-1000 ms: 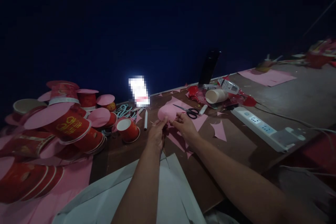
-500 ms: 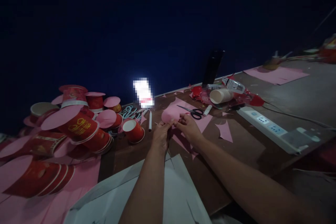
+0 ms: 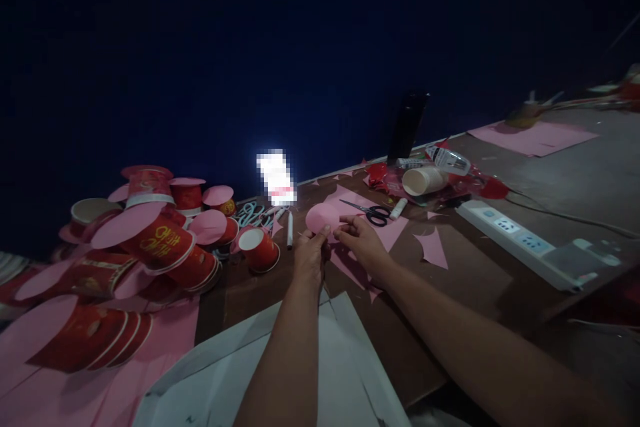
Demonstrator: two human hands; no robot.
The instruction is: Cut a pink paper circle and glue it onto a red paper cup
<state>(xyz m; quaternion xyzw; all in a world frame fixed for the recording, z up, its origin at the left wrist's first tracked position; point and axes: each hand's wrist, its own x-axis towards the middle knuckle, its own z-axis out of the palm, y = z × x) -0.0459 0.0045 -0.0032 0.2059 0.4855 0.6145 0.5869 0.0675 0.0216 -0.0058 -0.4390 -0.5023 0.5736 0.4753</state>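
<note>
A pink paper circle [image 3: 321, 216] is pinched at its lower edge by my left hand [image 3: 311, 255], thumb lying on top. From the right, my right hand [image 3: 364, 243] has its bent fingers and thumb at the circle's right edge. Beneath and behind them lies cut pink paper [image 3: 395, 235], with black-handled scissors [image 3: 376, 215] resting on it. A small white tube [image 3: 399, 208] is beside the scissors' handles. To the left of my hands are a white marker [image 3: 290, 230] and a red paper cup [image 3: 259, 251] with its open mouth tilted towards the left.
Red paper cups with pink discs [image 3: 160, 240] are heaped on the left. A lit, blurred-out screen [image 3: 276, 177] stands at the back. Rightward are a beige cup [image 3: 425, 181], plastic packaging [image 3: 453, 161], and a power strip [image 3: 515, 240]. A white board [image 3: 350, 360] is under my forearms.
The view has shifted slightly, so most things appear a little further right. The circle is turned to show more of its face, and my right fingers have moved towards its right edge.
</note>
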